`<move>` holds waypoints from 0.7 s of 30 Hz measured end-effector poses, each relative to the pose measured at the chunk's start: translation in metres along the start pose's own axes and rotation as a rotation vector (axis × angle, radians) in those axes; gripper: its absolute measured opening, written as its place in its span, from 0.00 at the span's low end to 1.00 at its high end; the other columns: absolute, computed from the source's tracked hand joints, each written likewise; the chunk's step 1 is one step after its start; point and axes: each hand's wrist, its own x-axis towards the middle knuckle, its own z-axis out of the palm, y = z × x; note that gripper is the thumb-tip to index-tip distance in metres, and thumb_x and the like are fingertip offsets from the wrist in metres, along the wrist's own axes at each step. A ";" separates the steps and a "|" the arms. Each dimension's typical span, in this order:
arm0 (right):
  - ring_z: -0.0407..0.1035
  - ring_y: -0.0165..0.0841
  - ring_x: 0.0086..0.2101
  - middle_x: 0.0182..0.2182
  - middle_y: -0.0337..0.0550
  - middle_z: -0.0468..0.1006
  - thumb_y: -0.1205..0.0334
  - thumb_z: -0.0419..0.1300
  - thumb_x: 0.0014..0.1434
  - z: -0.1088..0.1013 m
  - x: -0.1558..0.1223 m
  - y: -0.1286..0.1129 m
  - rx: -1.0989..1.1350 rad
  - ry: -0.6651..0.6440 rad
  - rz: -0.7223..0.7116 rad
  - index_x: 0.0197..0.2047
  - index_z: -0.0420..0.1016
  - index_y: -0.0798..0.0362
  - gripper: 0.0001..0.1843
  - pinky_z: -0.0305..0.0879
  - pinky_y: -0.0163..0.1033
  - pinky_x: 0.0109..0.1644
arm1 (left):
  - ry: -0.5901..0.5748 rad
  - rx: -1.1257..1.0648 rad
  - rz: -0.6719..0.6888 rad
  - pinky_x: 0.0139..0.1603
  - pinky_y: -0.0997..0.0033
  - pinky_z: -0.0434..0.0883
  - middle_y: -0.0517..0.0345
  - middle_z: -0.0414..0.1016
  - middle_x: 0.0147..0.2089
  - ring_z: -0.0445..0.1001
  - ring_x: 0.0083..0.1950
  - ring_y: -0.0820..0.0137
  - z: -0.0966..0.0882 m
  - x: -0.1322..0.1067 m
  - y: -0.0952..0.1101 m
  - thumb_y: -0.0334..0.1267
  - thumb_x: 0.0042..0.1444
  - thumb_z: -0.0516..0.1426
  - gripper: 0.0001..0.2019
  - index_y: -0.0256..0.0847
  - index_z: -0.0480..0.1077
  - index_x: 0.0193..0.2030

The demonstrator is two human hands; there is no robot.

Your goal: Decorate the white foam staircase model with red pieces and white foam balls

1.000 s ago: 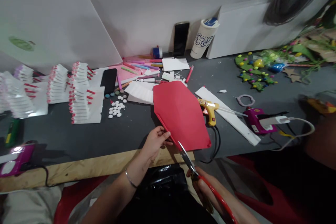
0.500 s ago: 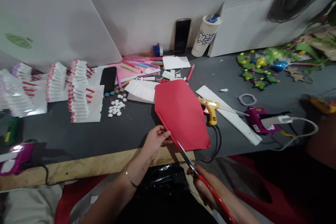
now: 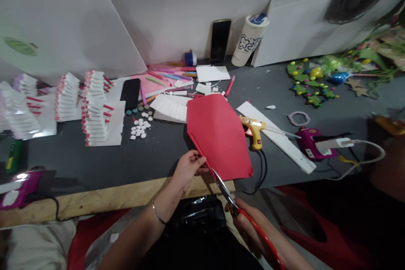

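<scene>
The person's left hand (image 3: 188, 171) pinched the near left edge of a flat, six-sided red craft sheet (image 3: 218, 135), its fingers clenched on the sheet and lifting that edge slightly. The sheet lay near the middle of a dark grey desk (image 3: 158, 158), with its near corner just short of a pale wooden board (image 3: 110, 197) along the desk's near edge. The right hand (image 3: 249, 230) gripped long red-handled scissors (image 3: 223, 187), its fingers closed around the handles. The steel blades pointed far and left, meeting the sheet's near left edge just beside the left hand; how far they had bitten was hard to tell. A clean edge would seem to call for long, even blade strokes, with the left hand keeping the sheet taut and well clear of the blades.

A yellow hot glue gun (image 3: 255, 133) lay just right of the sheet, beside a long white foam strip (image 3: 278, 137). A magenta glue-melting pot (image 3: 311, 143) sat farther right. To the left were small white round beads (image 3: 141, 128) and stacks of white pleated pieces tipped with pink (image 3: 95, 122). Against the far wall stood a black phone (image 3: 220, 41) and a white patterned cup (image 3: 249, 42).
</scene>
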 end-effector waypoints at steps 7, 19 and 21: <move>0.50 0.23 0.18 0.20 0.30 0.56 0.26 0.51 0.57 0.004 0.007 0.029 0.131 -0.108 0.070 0.38 0.65 0.50 0.32 0.49 0.29 0.18 | -0.007 0.011 0.003 0.30 0.76 0.77 0.59 0.76 0.29 0.76 0.28 0.75 -0.002 0.001 -0.001 0.45 0.40 0.72 0.21 0.35 0.72 0.34; 0.58 0.27 0.20 0.22 0.34 0.65 0.32 0.52 0.61 0.008 0.028 0.026 -0.109 0.025 -0.112 0.41 0.69 0.52 0.29 0.56 0.32 0.23 | -0.030 0.063 0.140 0.29 0.72 0.79 0.62 0.73 0.29 0.75 0.28 0.73 -0.002 0.005 0.019 0.40 0.43 0.70 0.18 0.36 0.69 0.36; 0.55 0.25 0.17 0.20 0.31 0.62 0.33 0.50 0.62 0.013 0.042 0.019 -0.024 0.016 -0.093 0.40 0.67 0.51 0.27 0.55 0.31 0.19 | -0.047 0.079 0.187 0.28 0.73 0.78 0.62 0.73 0.29 0.76 0.28 0.73 -0.002 0.010 0.038 0.37 0.45 0.69 0.16 0.36 0.68 0.36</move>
